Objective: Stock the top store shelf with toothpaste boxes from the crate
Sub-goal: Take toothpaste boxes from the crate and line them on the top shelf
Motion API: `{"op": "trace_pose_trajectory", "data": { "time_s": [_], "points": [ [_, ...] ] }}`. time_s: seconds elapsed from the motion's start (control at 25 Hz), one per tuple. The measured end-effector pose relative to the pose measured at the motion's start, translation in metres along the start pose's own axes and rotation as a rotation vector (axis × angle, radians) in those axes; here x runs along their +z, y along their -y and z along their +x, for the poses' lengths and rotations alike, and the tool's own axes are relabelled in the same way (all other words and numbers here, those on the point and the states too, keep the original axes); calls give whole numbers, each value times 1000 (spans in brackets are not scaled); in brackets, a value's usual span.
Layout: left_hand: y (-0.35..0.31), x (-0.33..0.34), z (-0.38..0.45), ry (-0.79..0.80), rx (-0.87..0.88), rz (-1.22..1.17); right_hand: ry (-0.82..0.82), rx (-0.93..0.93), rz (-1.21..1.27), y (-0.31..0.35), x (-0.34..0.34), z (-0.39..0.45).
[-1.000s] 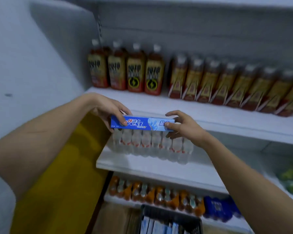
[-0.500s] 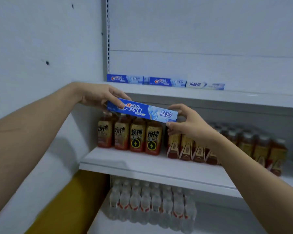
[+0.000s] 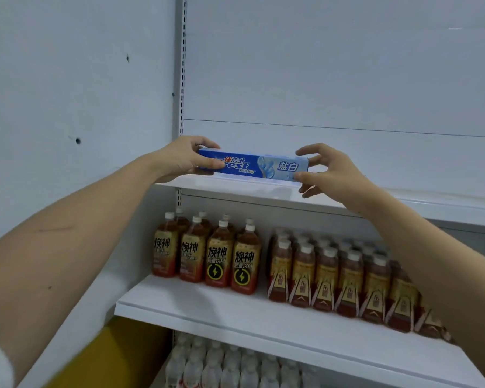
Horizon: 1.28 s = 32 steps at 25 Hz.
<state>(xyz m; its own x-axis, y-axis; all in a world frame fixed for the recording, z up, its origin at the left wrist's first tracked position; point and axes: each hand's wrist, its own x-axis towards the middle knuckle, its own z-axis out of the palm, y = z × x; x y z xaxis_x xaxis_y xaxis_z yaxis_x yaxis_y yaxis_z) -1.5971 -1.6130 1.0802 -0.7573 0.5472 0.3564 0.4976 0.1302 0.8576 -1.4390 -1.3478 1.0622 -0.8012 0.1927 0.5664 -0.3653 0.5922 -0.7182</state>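
Note:
A blue toothpaste box [image 3: 259, 166] is held level at the front edge of the white top shelf [image 3: 263, 191]. My left hand [image 3: 184, 159] grips its left end, thumb over the front face. My right hand [image 3: 326, 170] pinches its right end between thumb and fingers. The box hides whatever lies behind it on the shelf. The crate is out of view.
The shelf below carries brown drink bottles [image 3: 219, 256] on the left and a long block of similar bottles [image 3: 345, 278] to the right. Clear water bottles [image 3: 221, 365] fill the shelf under that. A grey wall [image 3: 67, 107] closes the left side.
Both hands have lifted the box from the level of the lower shelves to the top shelf's front edge. The view has tilted upward, and the crate has dropped out of sight.

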Motion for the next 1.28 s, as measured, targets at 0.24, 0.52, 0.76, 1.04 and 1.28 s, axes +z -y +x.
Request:
{"op": "trace_pose_trajectory", "data": {
  "time_s": [0.24, 0.52, 0.76, 1.04, 1.28],
  "points": [
    [1, 35, 43, -144, 83, 373, -14, 76, -169, -28, -25, 31],
    [18, 71, 118, -187, 7, 742, -19, 257, -325, -62, -27, 94],
    [39, 71, 180, -10, -15, 706, 46, 305, -544, -80, -9, 143],
    [50, 57, 220, 196, -66, 735, 32, 398, -553, -95, 5, 181],
    [57, 56, 231, 186, -92, 666, -16, 455, -407, -100, 8, 189]
  ]
}}
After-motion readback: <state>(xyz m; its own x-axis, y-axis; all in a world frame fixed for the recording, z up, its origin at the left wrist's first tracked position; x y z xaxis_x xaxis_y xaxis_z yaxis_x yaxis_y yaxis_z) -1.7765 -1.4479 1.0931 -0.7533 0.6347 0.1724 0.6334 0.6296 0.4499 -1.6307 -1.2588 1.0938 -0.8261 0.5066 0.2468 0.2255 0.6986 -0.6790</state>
